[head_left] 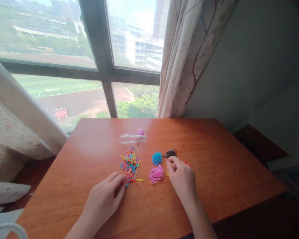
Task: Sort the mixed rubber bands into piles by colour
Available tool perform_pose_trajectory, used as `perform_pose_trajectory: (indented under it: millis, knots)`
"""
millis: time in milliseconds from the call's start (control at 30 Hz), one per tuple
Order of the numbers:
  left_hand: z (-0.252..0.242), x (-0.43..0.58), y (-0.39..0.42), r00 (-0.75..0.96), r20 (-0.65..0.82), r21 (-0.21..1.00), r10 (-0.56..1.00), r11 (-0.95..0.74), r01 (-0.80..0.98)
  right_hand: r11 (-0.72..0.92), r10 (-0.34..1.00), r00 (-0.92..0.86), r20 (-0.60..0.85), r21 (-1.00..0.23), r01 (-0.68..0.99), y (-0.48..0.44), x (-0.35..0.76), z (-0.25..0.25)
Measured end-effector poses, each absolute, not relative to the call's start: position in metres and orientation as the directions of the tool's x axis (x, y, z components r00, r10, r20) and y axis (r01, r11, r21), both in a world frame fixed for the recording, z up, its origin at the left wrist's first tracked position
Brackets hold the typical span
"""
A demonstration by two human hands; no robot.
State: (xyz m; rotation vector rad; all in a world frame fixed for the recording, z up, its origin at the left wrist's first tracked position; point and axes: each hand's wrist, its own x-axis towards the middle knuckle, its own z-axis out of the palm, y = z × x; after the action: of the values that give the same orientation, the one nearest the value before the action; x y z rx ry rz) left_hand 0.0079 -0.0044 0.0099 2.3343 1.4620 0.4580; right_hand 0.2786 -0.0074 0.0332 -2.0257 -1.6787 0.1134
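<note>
A mixed pile of coloured bands (pixel 131 162) lies on the wooden table. My left hand (pixel 106 196) is at the pile's near end, thumb and fingertips closed around a bit of it, too small to name. Right of the pile sit a blue heap (pixel 156 158), a pink heap (pixel 155 174) and a black heap (pixel 171 153). Just below the black heap is my right hand (pixel 183 177), its thumb and forefinger pinched; what they hold, if anything, is hidden. Yellow bands (pixel 167 173) and red bands (pixel 186 163) show partly from behind this hand.
Behind the mixed pile, a clear plastic container (pixel 132 139) lies beside a small purple object (pixel 140 131) on the table (pixel 226 166). Curtains (pixel 184 59) and a window stand beyond the far edge. A white curved object (pixel 8 227) is at lower left.
</note>
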Motion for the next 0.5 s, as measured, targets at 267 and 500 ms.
perform_pose_trajectory:
  millis: [267,500]
  knots:
    - [0.016,0.013,-0.006,0.4,-0.011,0.352,0.916,-0.371,0.859,0.067,0.975,0.054,0.218,-0.513,0.856,-0.037,0.221,0.024]
    - [0.013,0.009,-0.004,0.435,0.024,0.427,0.9,-0.403,0.81,0.11,0.991,-0.059,0.121,-0.476,0.873,-0.038,0.19,0.017]
